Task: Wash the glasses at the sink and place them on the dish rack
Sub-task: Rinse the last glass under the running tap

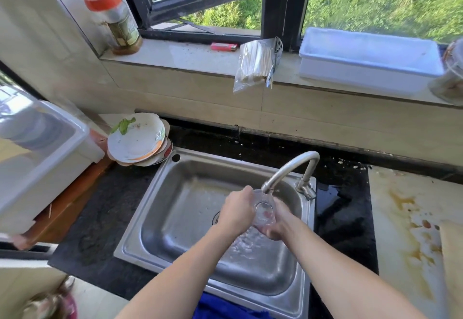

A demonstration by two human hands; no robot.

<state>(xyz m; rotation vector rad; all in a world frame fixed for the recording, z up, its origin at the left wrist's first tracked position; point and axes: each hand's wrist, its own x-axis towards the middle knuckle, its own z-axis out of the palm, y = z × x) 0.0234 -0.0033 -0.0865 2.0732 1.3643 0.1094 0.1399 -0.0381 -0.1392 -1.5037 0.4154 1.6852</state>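
Observation:
A clear drinking glass is held over the steel sink, right under the spout of the curved faucet. My left hand grips the glass from its left side, fingers curled over the rim. My right hand cups it from below and the right. Water runs over the glass and splashes into the basin beneath my hands. A white plastic dish rack bin stands on the counter at the far left.
A stack of dirty plates sits at the sink's back left corner. On the windowsill are an orange-lidded jar, a red lighter, a bag of chopsticks and a white tray. Stained counter lies to the right.

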